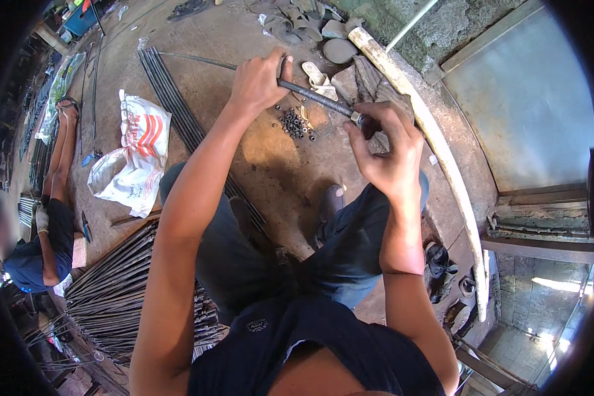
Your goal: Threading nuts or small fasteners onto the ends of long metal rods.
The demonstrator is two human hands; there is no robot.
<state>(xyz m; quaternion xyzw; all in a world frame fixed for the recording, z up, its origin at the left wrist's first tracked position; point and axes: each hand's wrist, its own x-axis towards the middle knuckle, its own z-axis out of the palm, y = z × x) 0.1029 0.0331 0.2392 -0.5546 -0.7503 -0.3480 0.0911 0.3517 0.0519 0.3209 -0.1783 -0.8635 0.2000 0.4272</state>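
My left hand (257,82) is closed around a long dark metal rod (317,98) held across in front of me. The rod's threaded end points right, and its thin far part runs off to the left beyond my fist. At the threaded tip sits a nut (357,118), pinched between the thumb and fingers of my right hand (393,148), which partly hide it. On the floor below the rod lies a small pile of dark nuts (293,124). Left of my left forearm, a row of dark rods (175,92) stretches along the floor.
A white sack (135,158) with red print lies at the left, beyond a large stack of rods (115,290). Pliers (86,226) lie near a seated person (36,257). A pale curved pole (435,138) runs along the right. Sandals (320,80) lie ahead.
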